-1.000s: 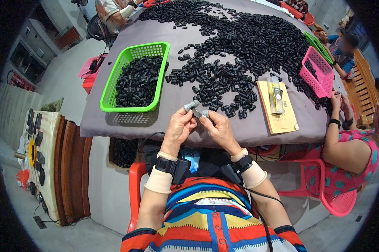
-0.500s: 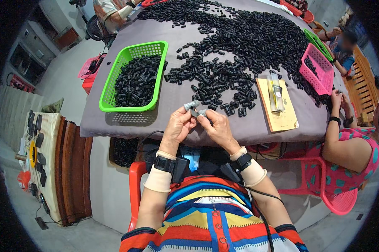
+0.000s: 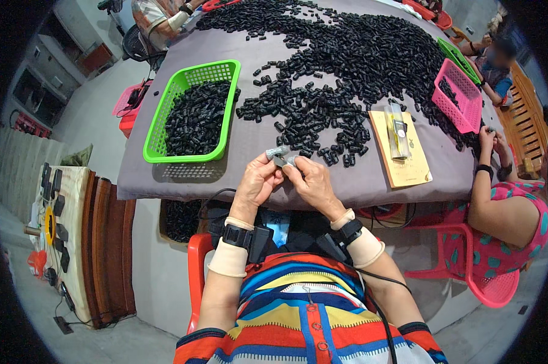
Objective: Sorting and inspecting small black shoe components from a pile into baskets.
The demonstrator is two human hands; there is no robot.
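Observation:
Near the front edge of the grey-covered table, my left hand [image 3: 254, 184] and my right hand [image 3: 313, 187] meet with fingertips pinched together. Between them is a small black plastic piece [image 3: 279, 162], mostly covered by the fingers. Grey wraps cover a fingertip on each hand. Just beyond my hands, many loose black cylindrical pieces [image 3: 313, 109] spread over the cloth. Left of them stands a green basket [image 3: 233, 103] holding a heap of similar black pieces.
Right of my hands, a yellow notepad [image 3: 410, 173] carries a clear case [image 3: 398, 136]. Farther right are a pink basket [image 3: 468, 115] and a green basket [image 3: 459, 57]. A co-worker's hands [image 3: 491, 139] work at the right edge; other people sit around the table [image 3: 183, 176].
My hands stay together in almost the same place, still pinching the small black piece, with slight finger movement. The whole view has shifted a little.

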